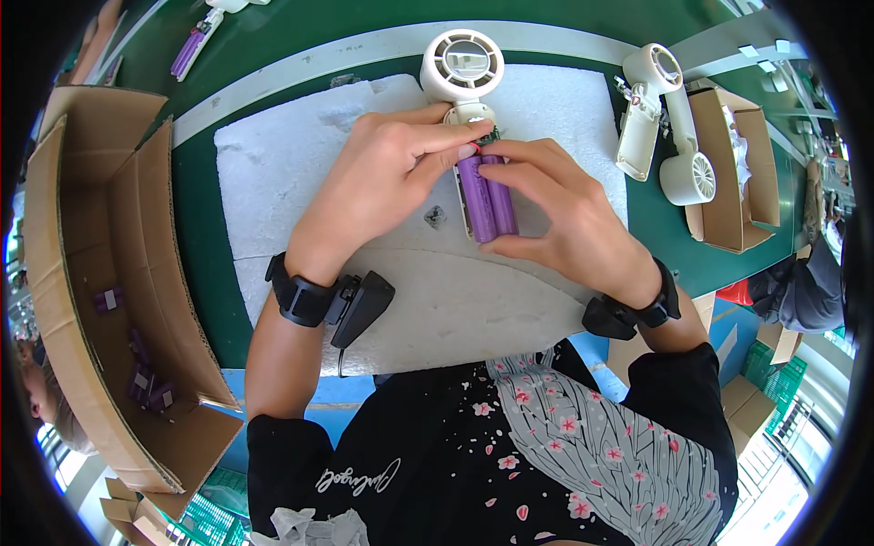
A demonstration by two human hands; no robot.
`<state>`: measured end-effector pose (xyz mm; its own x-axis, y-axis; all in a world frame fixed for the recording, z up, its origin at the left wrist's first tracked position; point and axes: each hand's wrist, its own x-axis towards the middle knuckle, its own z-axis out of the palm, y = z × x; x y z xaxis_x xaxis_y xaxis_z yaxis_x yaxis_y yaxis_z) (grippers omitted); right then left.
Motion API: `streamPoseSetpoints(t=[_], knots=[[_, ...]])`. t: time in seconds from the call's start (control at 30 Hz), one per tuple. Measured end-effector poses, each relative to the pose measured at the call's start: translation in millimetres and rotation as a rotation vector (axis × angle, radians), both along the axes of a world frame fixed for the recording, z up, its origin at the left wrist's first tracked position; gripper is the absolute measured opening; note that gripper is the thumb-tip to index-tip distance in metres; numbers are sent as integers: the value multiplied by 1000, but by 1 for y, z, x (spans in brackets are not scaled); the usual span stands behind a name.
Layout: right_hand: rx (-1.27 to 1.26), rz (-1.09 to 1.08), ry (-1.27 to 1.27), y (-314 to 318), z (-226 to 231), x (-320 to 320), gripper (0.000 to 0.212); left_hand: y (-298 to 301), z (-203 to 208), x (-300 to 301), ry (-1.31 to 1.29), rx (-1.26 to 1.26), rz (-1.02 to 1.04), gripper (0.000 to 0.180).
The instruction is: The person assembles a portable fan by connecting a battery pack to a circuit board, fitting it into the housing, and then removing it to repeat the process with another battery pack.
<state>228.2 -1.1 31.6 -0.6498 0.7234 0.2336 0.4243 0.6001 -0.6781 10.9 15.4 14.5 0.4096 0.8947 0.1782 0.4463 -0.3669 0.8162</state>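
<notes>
A white handheld fan (463, 89) lies with its round head pointing away from me and its handle opened up. Two purple cylindrical battery cells (487, 200) lie side by side along the handle. My left hand (369, 177) is closed at the fan's neck, thumb and index finger pressed beside a small green circuit board (490, 136) and a bit of red wire. Its fingertips hide part of the neck. My right hand (574, 205) grips the battery pair from the right, fingers at the upper end and thumb near the lower end.
White foam sheet (300, 182) covers the green bench. Left stands a tall cardboard box (137, 227) with several purple battery packs inside. Two more fans (642, 123) lie at right, by a smaller cardboard box (728, 214). Another opened fan (193, 50) lies far left.
</notes>
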Motion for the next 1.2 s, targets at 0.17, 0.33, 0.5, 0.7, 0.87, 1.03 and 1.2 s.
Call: streamPoseSetpoints(t=[0.17,0.33,0.5,0.7,0.87,1.03,1.2], knots=[[38,-28,-15,-2,-4,1,48,1,1,0,16,-25,-1,27],[138,-28,-18,-3,-10,0,45,0,1,1,-28,-66,-1,27],[132,-60,-39,-6,-9,-5,41,0,0,0,-59,-131,16,28],[131,-24,-64,-2,-4,-2,38,1,-8,-4,-87,-154,5,29],[103,-8,-46,-2,-4,-1,36,1,-10,1,-164,-141,46,28],[-53,-54,-34,-1,-1,-5,39,0,-5,-1,-186,-230,27,35],[-56,-39,-24,2,-2,-6,47,0,1,-2,-174,-403,-16,45]])
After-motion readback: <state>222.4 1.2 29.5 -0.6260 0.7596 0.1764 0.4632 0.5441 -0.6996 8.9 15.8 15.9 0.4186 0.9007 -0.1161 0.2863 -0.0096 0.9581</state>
